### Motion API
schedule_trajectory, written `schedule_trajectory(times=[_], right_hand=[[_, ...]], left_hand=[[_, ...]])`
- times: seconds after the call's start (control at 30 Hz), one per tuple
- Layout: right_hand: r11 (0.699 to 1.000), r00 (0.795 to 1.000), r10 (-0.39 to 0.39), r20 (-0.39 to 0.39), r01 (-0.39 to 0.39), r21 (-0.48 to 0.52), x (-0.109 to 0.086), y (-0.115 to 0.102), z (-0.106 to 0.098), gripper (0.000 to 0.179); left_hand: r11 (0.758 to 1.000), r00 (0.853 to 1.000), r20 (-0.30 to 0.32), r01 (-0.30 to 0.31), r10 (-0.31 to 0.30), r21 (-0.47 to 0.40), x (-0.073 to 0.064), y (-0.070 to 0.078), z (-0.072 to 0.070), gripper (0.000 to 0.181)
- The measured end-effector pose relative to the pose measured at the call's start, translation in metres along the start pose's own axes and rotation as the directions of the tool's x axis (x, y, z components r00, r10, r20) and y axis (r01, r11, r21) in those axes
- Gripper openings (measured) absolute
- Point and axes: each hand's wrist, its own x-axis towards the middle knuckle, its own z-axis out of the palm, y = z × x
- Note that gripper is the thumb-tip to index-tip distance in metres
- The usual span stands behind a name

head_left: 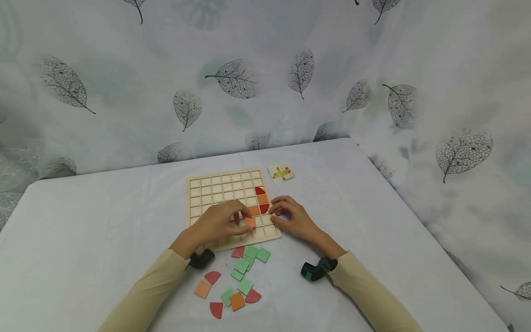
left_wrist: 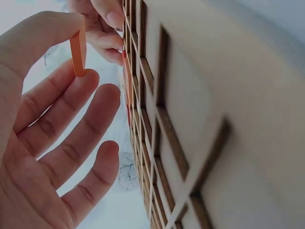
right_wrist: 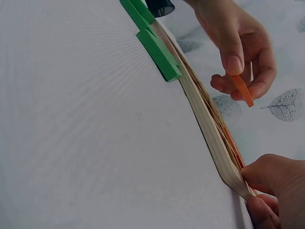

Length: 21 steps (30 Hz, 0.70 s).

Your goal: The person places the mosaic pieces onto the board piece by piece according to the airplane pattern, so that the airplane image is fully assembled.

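Observation:
My left hand [head_left: 220, 221] pinches an orange square tile [head_left: 250, 222] between thumb and fingertips, just above the wooden grid board [head_left: 203, 199]. In the left wrist view the orange tile [left_wrist: 78, 52] is tilted on edge, apart from the board, while the other fingers spread loosely. My right hand [head_left: 294, 219] is at the board's right edge, and the right wrist view has its thumb [right_wrist: 267, 174] and a finger at the rim. Near it, red quarter-circle tiles [head_left: 264, 209] and orange squares [head_left: 262, 198] sit in cells. My left hand partly covers the board's lower left.
A small pattern card [head_left: 281, 173] lies beyond the board's upper right corner. Loose green squares [head_left: 245, 286], red quarter circles [head_left: 216, 310] and orange squares [head_left: 203, 289] are scattered on the white table [head_left: 103, 230] before the board. Some green tiles overlap. A leaf-print cloth [head_left: 265, 106] hangs behind.

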Motion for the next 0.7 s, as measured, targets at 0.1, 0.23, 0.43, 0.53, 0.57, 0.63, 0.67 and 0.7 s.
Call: schedule_trajectory(times=[0.1,0.23,0.43,0.53,0.57,0.63,0.67,0.7], right_hand=[[1.0,1.0,-0.001,0.003,0.001,-0.002,0.001,0.0,-0.001,0.015],[1.0,1.0,0.004,0.002,-0.004,-0.006,0.001,0.0,-0.001,0.015],[1.0,1.0,-0.02,0.003,0.02,0.016,0.0,-0.003,-0.001,0.015],[0.999,1.0,-0.03,-0.003,0.03,0.018,-0.001,-0.006,-0.001,0.015],[0.999,0.999,-0.034,-0.006,0.034,0.014,-0.001,-0.008,0.0,0.015],[0.999,0.999,-0.04,-0.009,0.04,0.009,-0.001,-0.015,-0.001,0.015],[0.999,0.999,-0.044,-0.008,0.044,0.007,-0.001,-0.019,-0.001,0.015],[0.999,0.999,-0.046,-0.006,0.046,0.008,-0.001,-0.024,-0.002,0.015]], left_hand=[[1.0,1.0,-0.019,-0.007,0.007,0.027,0.002,0.0,-0.002,0.026],[0.999,1.0,-0.02,0.023,-0.023,0.048,0.005,0.0,-0.005,0.027],[0.994,0.996,0.011,0.086,-0.087,0.067,0.009,0.0,-0.008,0.026],[0.992,0.993,0.03,0.111,-0.113,0.061,0.012,-0.001,-0.009,0.025],[0.991,0.992,0.036,0.119,-0.122,0.061,0.013,-0.001,-0.01,0.025],[0.988,0.989,0.045,0.141,-0.144,0.06,0.015,-0.001,-0.01,0.025],[0.987,0.987,0.045,0.15,-0.153,0.062,0.017,-0.001,-0.01,0.025],[0.986,0.986,0.044,0.156,-0.159,0.066,0.018,-0.002,-0.011,0.026]])
